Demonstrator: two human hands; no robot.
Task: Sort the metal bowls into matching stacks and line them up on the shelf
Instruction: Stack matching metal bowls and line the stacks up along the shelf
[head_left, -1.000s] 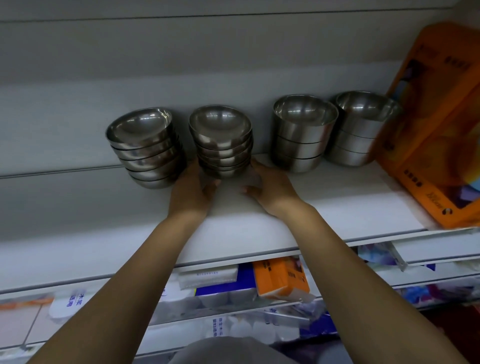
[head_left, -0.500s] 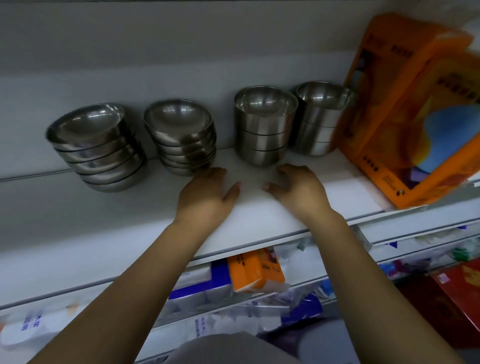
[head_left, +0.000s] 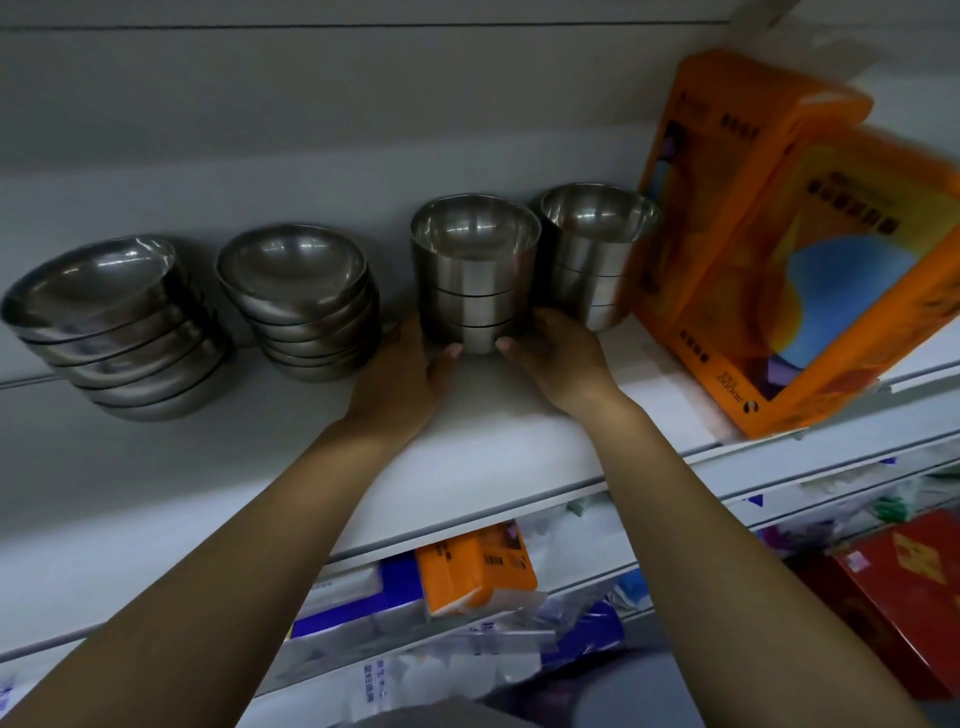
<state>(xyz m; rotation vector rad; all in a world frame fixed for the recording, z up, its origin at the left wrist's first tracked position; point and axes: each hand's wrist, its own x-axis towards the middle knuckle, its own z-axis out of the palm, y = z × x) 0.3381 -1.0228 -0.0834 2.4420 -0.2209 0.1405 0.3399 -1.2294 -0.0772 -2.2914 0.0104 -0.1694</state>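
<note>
My left hand (head_left: 402, 374) and right hand (head_left: 558, 358) cup the third bowl stack (head_left: 475, 275) low, fingers pressed around its base, to slide it square on the shelf (head_left: 493, 441).

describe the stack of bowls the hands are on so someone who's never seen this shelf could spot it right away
On the white shelf, four stacks of metal bowls stand in a row, left of a big orange box. It is the third stack from the left, cupped at its base by the left hand and right hand. Its bowls are tall and straight-sided, unlike the two shallow, rounded stacks to its left.
</note>
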